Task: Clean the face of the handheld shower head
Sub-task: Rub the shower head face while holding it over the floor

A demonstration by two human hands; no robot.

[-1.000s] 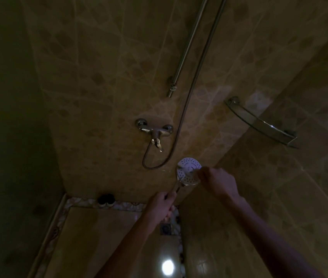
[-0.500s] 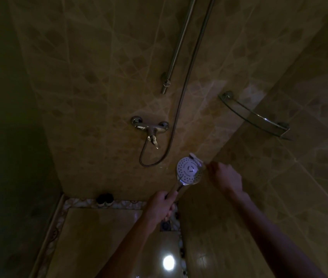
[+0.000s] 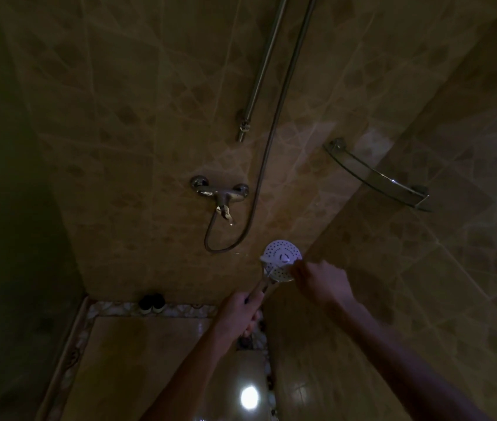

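- The shower stall is very dim; two small dark items [image 3: 151, 302] at the foot of the wall cannot be identified.
- The left hand [image 3: 239, 309] has its fingers curled round the handle of the shower head [image 3: 280, 260], held up before the tiled corner with its white face toward the camera.
- A pale strip, perhaps a cloth [image 3: 274, 258], lies across that face.
- The right hand [image 3: 321, 281] touches the head's right edge, fingers bunched; whether they pinch the strip is unclear.
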